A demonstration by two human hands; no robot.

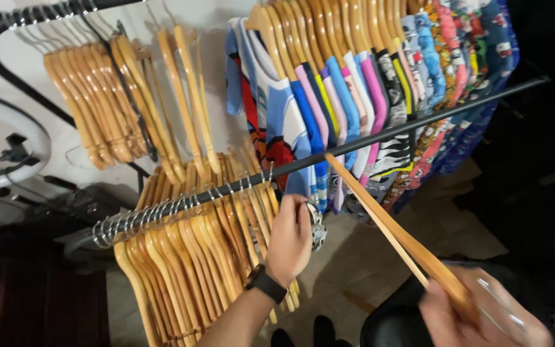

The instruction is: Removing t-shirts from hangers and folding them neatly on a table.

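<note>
Head view showed the right hand (476, 315), nearest and blurred, clenched around a bare wooden hanger (393, 228) slanting up left to the black rail (419, 119). Farther in, the left hand (290, 239), wearing a black watch (266, 283), gripped a patterned garment's hem (316, 225) just below that rail. Empty hangers (187, 257) crowded left; colourful shirts (380, 96) packed right, leaving a narrow gap between.

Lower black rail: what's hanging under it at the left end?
Under the lower black rail, a packed row of empty wooden hangers hangs by metal hooks. The left hand covers the nearest ones, gripping patterned fabric. What's behind them is hidden.
</note>
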